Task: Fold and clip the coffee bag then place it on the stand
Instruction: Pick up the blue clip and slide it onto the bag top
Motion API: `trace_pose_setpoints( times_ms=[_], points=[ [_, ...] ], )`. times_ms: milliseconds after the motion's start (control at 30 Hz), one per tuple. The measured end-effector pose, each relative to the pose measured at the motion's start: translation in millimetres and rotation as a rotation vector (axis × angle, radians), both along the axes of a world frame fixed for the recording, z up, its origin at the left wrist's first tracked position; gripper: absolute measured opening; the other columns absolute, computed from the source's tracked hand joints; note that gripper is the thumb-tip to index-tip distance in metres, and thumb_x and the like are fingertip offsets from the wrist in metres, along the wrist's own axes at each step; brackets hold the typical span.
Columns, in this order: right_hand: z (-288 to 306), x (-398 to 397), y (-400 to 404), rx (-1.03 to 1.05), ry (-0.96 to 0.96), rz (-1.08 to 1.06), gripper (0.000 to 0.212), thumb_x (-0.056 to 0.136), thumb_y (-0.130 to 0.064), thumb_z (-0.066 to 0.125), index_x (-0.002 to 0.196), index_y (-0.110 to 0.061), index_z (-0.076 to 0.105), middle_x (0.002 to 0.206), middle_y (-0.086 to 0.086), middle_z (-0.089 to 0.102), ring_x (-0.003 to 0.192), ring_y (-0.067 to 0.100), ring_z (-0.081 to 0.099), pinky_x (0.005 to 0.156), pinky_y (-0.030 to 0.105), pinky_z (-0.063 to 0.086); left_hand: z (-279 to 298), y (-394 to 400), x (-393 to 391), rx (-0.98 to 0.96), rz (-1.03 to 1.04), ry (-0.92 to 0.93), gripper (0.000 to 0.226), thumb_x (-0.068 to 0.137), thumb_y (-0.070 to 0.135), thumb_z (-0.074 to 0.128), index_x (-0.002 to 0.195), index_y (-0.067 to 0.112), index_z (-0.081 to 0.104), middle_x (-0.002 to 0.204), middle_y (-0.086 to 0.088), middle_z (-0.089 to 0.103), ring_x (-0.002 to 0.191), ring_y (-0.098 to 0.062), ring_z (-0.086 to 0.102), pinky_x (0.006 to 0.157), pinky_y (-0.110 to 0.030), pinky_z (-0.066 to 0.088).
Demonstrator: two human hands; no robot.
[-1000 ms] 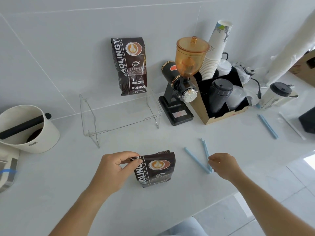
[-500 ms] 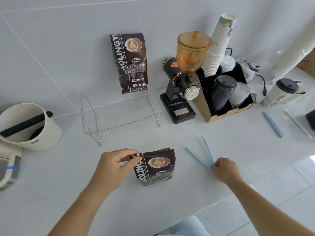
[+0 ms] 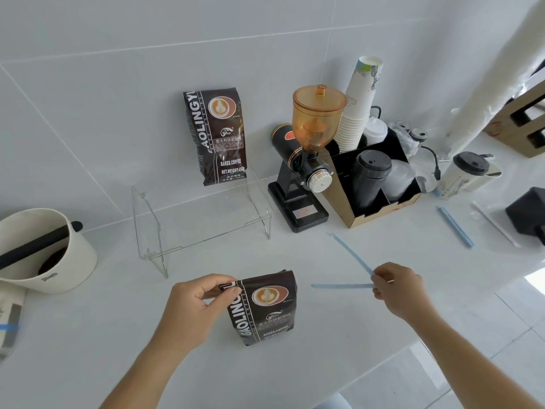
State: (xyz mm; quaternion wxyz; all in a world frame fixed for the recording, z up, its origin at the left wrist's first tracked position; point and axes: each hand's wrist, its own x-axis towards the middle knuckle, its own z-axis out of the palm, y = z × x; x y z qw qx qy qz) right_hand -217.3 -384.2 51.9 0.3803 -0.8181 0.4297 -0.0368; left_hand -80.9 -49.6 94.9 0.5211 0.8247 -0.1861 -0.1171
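A dark brown coffee bag (image 3: 267, 308) stands upright on the white counter with its top folded down. My left hand (image 3: 196, 302) pinches the folded top at the bag's upper left corner. To the right, my right hand (image 3: 396, 287) holds a light blue sealing clip (image 3: 351, 258) at its hinge end, lifted off the counter. The clip is spread open in a V, both arms pointing left toward the bag. A clear acrylic stand (image 3: 203, 219) sits behind, with a second coffee bag (image 3: 216, 137) upright on its back right part.
A black grinder with an orange hopper (image 3: 306, 160) stands right of the stand. A cardboard organizer (image 3: 380, 187) holds cups and lids. A white knock box (image 3: 41, 252) sits at far left. Another blue clip (image 3: 455, 227) and a lidded cup (image 3: 463, 175) lie far right.
My right hand has picked the blue clip up off the counter and swung its arms open toward the bag. My left hand keeps its pinch on the folded bag top.
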Motion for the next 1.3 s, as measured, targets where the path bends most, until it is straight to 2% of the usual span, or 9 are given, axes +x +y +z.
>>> trace_pose_setpoints(
  times_ms=[100, 267, 467, 767, 900, 967, 1067, 1167, 1300],
  points=[
    [25.4, 4.9, 1.2, 0.053, -0.085, -0.025, 0.015, 0.089, -0.009, 0.061, 0.079, -0.014, 0.071, 0.073, 0.009, 0.076, 0.068, 0.024, 0.076, 0.065, 0.034, 0.059, 0.2, -2.5, 3.5, -0.006, 0.004, 0.001, 0.028, 0.077, 0.006, 0.078, 0.081, 0.034, 0.074, 0.075, 0.018, 0.077, 0.071, -0.001, 0.072, 0.068, -0.009, 0.053],
    [59.3, 9.8, 2.9, 0.227, -0.246, -0.012, 0.013, 0.089, -0.005, 0.066, 0.081, -0.010, 0.076, 0.069, 0.007, 0.077, 0.062, 0.023, 0.074, 0.073, 0.036, 0.060, -0.1, -4.4, 8.3, -0.030, -0.005, 0.026, 0.029, 0.078, 0.005, 0.077, 0.081, 0.033, 0.074, 0.075, 0.015, 0.077, 0.071, -0.005, 0.073, 0.067, -0.009, 0.052],
    [94.0, 16.8, 21.8, 0.449, -0.361, 0.145, 0.013, 0.087, 0.005, 0.066, 0.081, -0.001, 0.076, 0.068, 0.013, 0.072, 0.056, 0.019, 0.068, 0.059, 0.024, 0.061, -1.8, -1.4, 8.5, -0.075, -0.043, 0.112, 0.027, 0.080, 0.003, 0.074, 0.084, 0.029, 0.076, 0.080, 0.009, 0.079, 0.076, -0.008, 0.074, 0.072, -0.012, 0.054],
    [98.5, 50.6, 77.7, 0.429, -0.200, 0.392, 0.008, 0.087, -0.010, 0.072, 0.085, -0.010, 0.079, 0.062, 0.008, 0.074, 0.060, 0.022, 0.071, 0.060, 0.027, 0.050, -8.7, 2.4, -0.2, -0.186, -0.046, 0.210, 0.039, 0.087, -0.002, 0.065, 0.085, 0.036, 0.076, 0.090, 0.006, 0.080, 0.088, -0.011, 0.073, 0.082, -0.019, 0.055],
    [95.9, 59.8, 90.4, 0.432, -0.164, 0.425, 0.016, 0.089, -0.013, 0.069, 0.077, -0.018, 0.079, 0.065, 0.009, 0.075, 0.061, 0.021, 0.070, 0.046, 0.018, 0.045, -14.3, 1.7, -4.3, -0.193, -0.002, 0.201, 0.032, 0.089, 0.000, 0.063, 0.089, 0.029, 0.077, 0.091, 0.006, 0.080, 0.091, -0.012, 0.073, 0.083, -0.020, 0.055],
    [92.8, 63.0, 92.9, 0.433, -0.162, 0.448, 0.017, 0.089, -0.015, 0.069, 0.076, -0.019, 0.080, 0.071, 0.013, 0.077, 0.062, 0.020, 0.070, 0.060, 0.036, 0.054, -15.5, -1.1, -6.0, -0.208, 0.038, 0.183, 0.029, 0.087, 0.000, 0.064, 0.085, 0.026, 0.078, 0.087, 0.008, 0.080, 0.089, -0.011, 0.074, 0.078, -0.013, 0.053],
    [87.8, 64.2, 93.8, 0.447, -0.143, 0.485, 0.015, 0.089, -0.018, 0.067, 0.083, -0.018, 0.080, 0.082, 0.018, 0.078, 0.065, 0.019, 0.070, 0.079, 0.067, 0.050, -15.6, -4.3, -8.1, -0.218, 0.058, 0.159, 0.030, 0.087, 0.001, 0.065, 0.083, 0.027, 0.078, 0.086, 0.009, 0.080, 0.088, -0.008, 0.074, 0.079, -0.015, 0.054],
    [82.7, 64.3, 92.9, 0.525, -0.142, 0.521, 0.016, 0.087, -0.024, 0.066, 0.088, -0.018, 0.080, 0.091, 0.023, 0.076, 0.071, 0.021, 0.068, 0.075, 0.059, 0.044, -17.9, -5.4, -10.3, -0.226, 0.090, 0.153, 0.028, 0.088, 0.003, 0.064, 0.085, 0.027, 0.078, 0.088, 0.010, 0.080, 0.089, -0.009, 0.074, 0.082, -0.023, 0.056],
    [80.3, 62.0, 88.8, 0.646, -0.136, 0.547, 0.025, 0.078, -0.029, 0.069, 0.097, -0.016, 0.079, 0.098, 0.025, 0.075, 0.076, 0.020, 0.069, 0.077, 0.050, 0.035, -19.5, -8.6, -14.3, -0.259, 0.127, 0.155, 0.034, 0.087, 0.001, 0.065, 0.081, 0.031, 0.078, 0.084, 0.008, 0.080, 0.086, -0.010, 0.074, 0.079, -0.019, 0.056]
  ],
)
